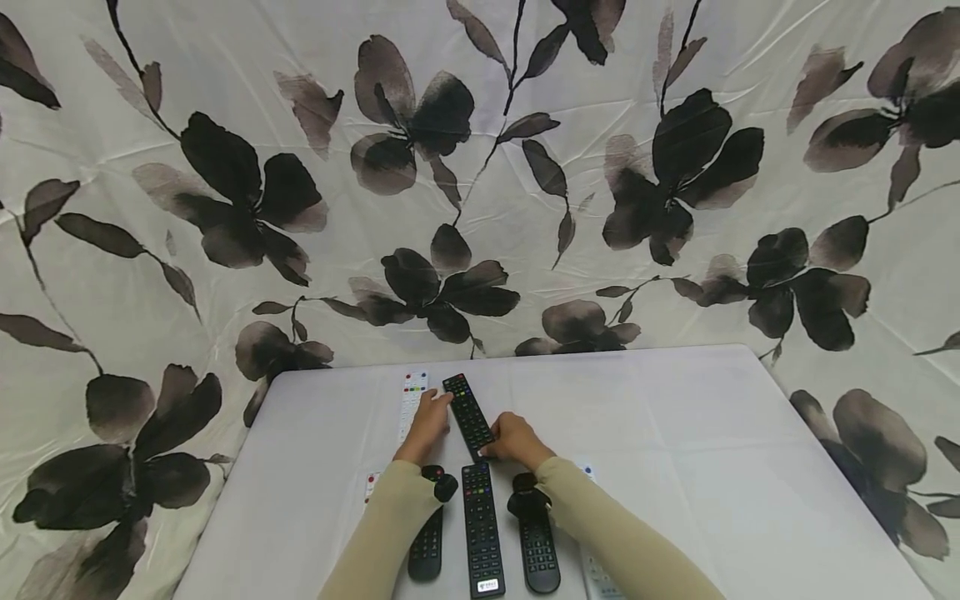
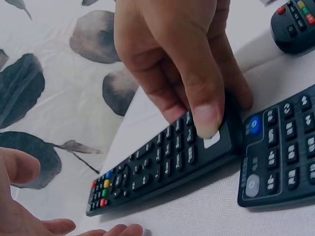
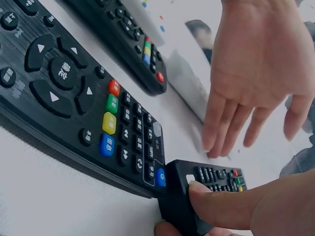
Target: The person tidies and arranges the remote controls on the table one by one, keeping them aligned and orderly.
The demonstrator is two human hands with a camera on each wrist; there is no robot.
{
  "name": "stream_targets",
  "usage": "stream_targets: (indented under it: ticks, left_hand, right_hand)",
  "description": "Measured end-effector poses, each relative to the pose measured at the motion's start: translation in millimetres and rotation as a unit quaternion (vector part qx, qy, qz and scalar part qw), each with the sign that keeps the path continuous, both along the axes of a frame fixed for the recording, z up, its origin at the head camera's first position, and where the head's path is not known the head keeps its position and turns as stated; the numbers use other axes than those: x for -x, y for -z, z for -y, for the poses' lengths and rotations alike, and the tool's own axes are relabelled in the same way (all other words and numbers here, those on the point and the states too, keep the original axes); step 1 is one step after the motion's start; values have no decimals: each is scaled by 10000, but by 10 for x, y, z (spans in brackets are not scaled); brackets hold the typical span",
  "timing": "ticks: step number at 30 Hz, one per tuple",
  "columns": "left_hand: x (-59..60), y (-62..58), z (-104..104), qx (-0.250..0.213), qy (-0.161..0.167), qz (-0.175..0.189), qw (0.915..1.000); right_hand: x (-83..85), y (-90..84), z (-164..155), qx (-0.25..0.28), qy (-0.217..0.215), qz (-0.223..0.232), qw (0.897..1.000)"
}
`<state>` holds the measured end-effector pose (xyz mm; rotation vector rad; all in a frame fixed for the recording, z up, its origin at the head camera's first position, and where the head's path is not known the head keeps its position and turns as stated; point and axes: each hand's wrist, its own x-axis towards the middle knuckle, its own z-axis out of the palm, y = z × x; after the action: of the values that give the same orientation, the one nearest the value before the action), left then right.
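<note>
On the left of the worktop, a white remote lies lengthwise near the far edge. The left hand rests beside it with fingers straight and loosely spread, tips near the far end of the slanted black remote; it grips nothing. From the right wrist camera that hand hangs palm-down just above the cloth, so it can best serve as a stop or guide for the remote's far end (rather than a second grip).

The slanted black remote lies flat between the two hands, angled off the line of the long black remote just behind it. The right hand pinches its near end, thumb pressed on top beside the white label and fingers curled under the edge.

To do this well, I judge the pinch should stay low and firm on that end, pivoting the remote flat along the surface. The near corner almost touches the long remote's top, so care is needed there.

Two shorter black remotes flank the long one.
</note>
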<state>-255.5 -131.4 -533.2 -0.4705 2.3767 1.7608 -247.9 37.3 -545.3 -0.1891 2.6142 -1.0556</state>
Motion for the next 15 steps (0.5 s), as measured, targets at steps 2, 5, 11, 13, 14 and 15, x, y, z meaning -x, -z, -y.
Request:
stream_targets:
  ticks: [2,5,11,13,14,15]
  left_hand:
    - [35,19,1,-44,-50,49,10000]
    - [77,34,2,-153,-100,113,9998]
    - [116,44,4,-374,-7,142,9992]
    - [120,44,10,-453,-28,101,9989]
    - [123,44,15,-513,-56,73,9986]
    - [122,41,19,-586,-90,50,9982]
  right_hand:
    - [-7,-7,-10,-8,-20,56,10000]
    - [-24,-31,-18,15,-39,127,9999]
    - [-48,-67,-41,76,-90,100,9999]
    - [-50,-67,-57,135,-101,34,9999]
    - [-53,-67,-65,178,-111,-13,9998]
    - [-56,-67,-76,224,-114,-55,9997]
